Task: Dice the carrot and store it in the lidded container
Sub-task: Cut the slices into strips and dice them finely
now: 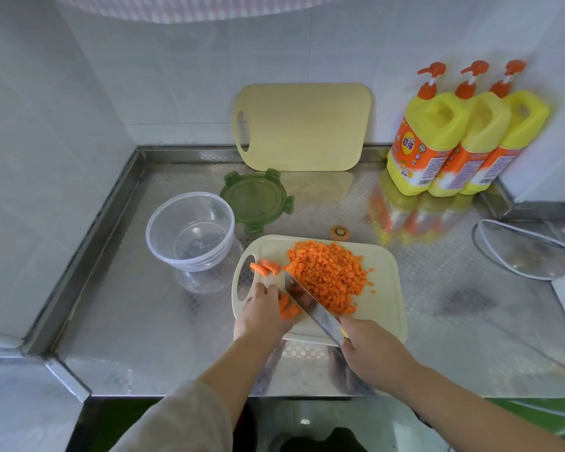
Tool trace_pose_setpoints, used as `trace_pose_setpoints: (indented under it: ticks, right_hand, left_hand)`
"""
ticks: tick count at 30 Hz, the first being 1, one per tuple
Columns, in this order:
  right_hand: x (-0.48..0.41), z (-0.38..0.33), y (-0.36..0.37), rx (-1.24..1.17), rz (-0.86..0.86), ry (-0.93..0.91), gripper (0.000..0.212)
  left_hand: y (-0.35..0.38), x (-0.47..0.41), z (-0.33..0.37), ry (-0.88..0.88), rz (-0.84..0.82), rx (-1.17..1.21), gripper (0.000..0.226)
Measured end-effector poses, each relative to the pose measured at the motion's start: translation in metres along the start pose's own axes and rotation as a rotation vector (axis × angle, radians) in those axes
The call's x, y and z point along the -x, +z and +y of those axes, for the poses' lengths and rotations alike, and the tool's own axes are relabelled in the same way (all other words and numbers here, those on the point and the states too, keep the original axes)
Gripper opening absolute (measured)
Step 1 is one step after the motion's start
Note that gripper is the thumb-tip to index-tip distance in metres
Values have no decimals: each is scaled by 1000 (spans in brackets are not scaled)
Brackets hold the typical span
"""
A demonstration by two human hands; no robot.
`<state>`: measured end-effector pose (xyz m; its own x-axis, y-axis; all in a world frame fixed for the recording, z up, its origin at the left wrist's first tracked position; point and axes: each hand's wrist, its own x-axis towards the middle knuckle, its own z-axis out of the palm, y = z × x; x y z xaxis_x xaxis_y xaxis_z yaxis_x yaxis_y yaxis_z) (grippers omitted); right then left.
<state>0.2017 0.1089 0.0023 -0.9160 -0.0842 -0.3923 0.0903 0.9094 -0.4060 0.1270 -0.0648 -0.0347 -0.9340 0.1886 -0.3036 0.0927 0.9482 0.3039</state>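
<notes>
From the head camera, the left hand curls its fingers down over the carrot slices, holding them on the cutting board. The right hand wraps its fingers round the handle of the knife, whose blade lies between the slices and the diced carrot. The clear container and green lid sit on the desk. The nearest yellow bottle reads "奇强"; its smaller print is illegible.
</notes>
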Motion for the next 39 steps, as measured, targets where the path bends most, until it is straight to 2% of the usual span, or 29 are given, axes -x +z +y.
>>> trace_pose_setpoints:
  ticks: [3,6,9,12,15,18,20,23,27,29,31,34,39]
  right_hand:
    - [0,-5,6,22,10,-1,18]
    - [0,-6,9,10,20,-4,14]
    - [-1,-3,6,-10,6,-2,9]
    - [-2,-3,2,11,-23,0,12]
    - [-3,-4,1,5,-42,-1,27]
    - [-4,-5,-2,12,-51,12,31]
    - [-4,-5,-1,24,-35,15,29]
    - [-6,-8,2,57,-18,-9,11]
    - [-4,-10,6,103,-6,-31,4]
    - [-4,-9,7,120,2,-30,14]
    - [-3,-8,7,126,8,-32,19]
    - [-3,-8,6,116,15,-37,19]
    - [-3,-9,6,43,21,-16,11]
  left_hand:
    - [-1,-3,-1,1,2,43,46]
    - [1,-3,-5,42,-15,65,43]
    - [0,-4,-13,-3,-42,227,53]
    - [-1,-2,-16,-32,-70,240,59]
    - [-1,0,-15,-4,-24,211,50]
    - [2,-1,-12,28,-3,236,40]
    - [2,-3,-9,-3,12,196,38]
    - [6,-6,-6,-34,35,217,34]
    - [8,-3,-12,-61,35,353,41]
    - [7,-3,-18,-114,44,493,46]
    - [4,-5,-22,-133,42,550,39]
    - [5,-8,-22,-89,24,474,27]
    - [5,-3,-15,-28,45,300,30]
